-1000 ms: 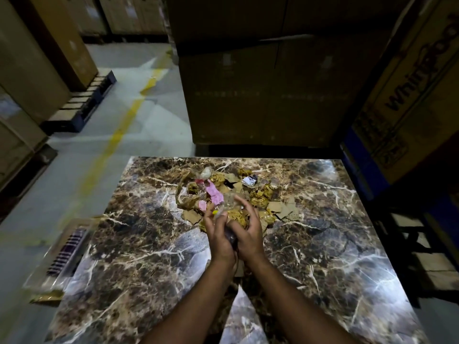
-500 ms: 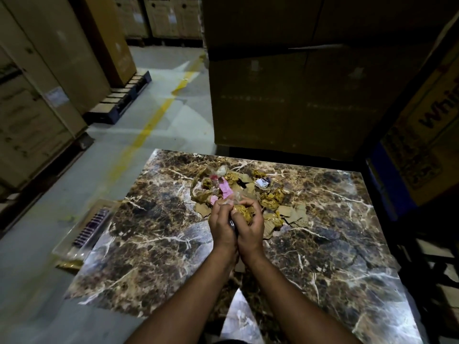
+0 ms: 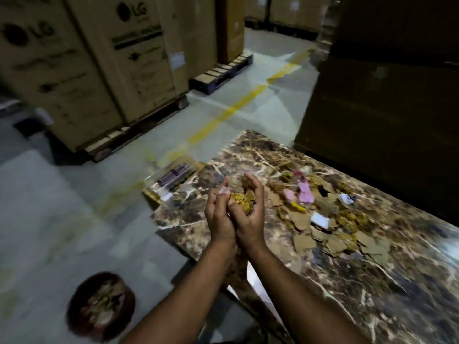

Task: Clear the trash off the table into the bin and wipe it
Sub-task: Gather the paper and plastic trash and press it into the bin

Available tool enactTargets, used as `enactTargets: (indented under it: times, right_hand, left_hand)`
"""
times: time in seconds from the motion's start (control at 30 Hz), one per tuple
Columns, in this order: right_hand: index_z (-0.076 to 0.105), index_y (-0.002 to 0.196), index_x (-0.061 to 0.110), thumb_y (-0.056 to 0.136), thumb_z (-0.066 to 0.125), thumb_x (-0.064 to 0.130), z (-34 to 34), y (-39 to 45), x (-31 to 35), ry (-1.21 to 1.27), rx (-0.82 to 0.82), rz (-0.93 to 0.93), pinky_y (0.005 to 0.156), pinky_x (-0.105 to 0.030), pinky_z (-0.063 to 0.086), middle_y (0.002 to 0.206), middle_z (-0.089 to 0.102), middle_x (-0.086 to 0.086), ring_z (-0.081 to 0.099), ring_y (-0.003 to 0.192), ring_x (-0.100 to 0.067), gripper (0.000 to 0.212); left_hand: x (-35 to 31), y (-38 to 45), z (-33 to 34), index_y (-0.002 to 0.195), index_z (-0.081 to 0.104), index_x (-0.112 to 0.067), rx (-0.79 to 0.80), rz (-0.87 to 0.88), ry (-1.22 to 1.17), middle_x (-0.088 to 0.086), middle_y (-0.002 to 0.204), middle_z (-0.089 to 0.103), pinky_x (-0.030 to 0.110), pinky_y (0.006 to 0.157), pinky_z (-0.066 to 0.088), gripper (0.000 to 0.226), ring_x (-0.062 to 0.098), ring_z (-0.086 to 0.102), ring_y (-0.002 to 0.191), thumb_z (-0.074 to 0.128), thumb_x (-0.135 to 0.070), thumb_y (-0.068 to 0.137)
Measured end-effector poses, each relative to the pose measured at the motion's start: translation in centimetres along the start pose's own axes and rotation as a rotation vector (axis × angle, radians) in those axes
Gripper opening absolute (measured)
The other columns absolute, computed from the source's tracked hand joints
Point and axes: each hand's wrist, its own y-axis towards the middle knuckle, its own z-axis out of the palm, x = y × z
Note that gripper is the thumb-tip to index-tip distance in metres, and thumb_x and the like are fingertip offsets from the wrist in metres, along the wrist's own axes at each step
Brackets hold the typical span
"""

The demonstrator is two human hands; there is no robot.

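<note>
Marble table (image 3: 372,281), warehouse floor: left hand (image 3: 219,217) and right hand (image 3: 249,214) cup 1 load of yellow scraps (image 3: 242,202) together, preventing spills en route to the bin (image 3: 100,306).

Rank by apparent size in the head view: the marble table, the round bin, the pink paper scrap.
1. marble table
2. round bin, though it lies nearer the camera
3. pink paper scrap

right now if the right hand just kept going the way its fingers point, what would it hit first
The right hand, cupped with the left hand around yellow scraps, points up and away over the marble table. The first thing in that line looks like the clear plastic box at the table's far corner, though depth is unclear.
</note>
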Motion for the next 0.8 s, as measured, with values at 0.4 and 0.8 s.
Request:
enactTargets:
  times: [0.4,0.8]
  right_hand:
    - [0.062,0.125,0.013,0.076,0.065,0.031,29.6,-12.9,-0.8,0.1,0.481,0.174,0.094,-0.028,0.053,0.119,0.069,-0.003,0.066,0.109,-0.015,0.052]
    - [0.06,0.125,0.02,0.082,0.063,0.035,46.9,-25.1,-5.3,0.001,0.791,0.33,0.103,-0.053,0.05,0.124,0.066,0.003,0.062,0.118,-0.022,0.046]
  left_hand:
    - [-14.4,2.6,-29.1,0.111,0.063,-0.012,-0.486,0.216,-0.042,0.001,0.102,0.072,0.035,0.084,0.057,0.02,0.019,0.069,0.095,0.058,-0.015,0.092]
    - [-18.7,2.7,-50.5,0.126,0.062,-0.005,-0.715,0.109,-0.233,0.005,0.113,0.072,0.023,0.087,0.057,0.043,0.018,0.068,0.107,0.03,-0.028,0.108]
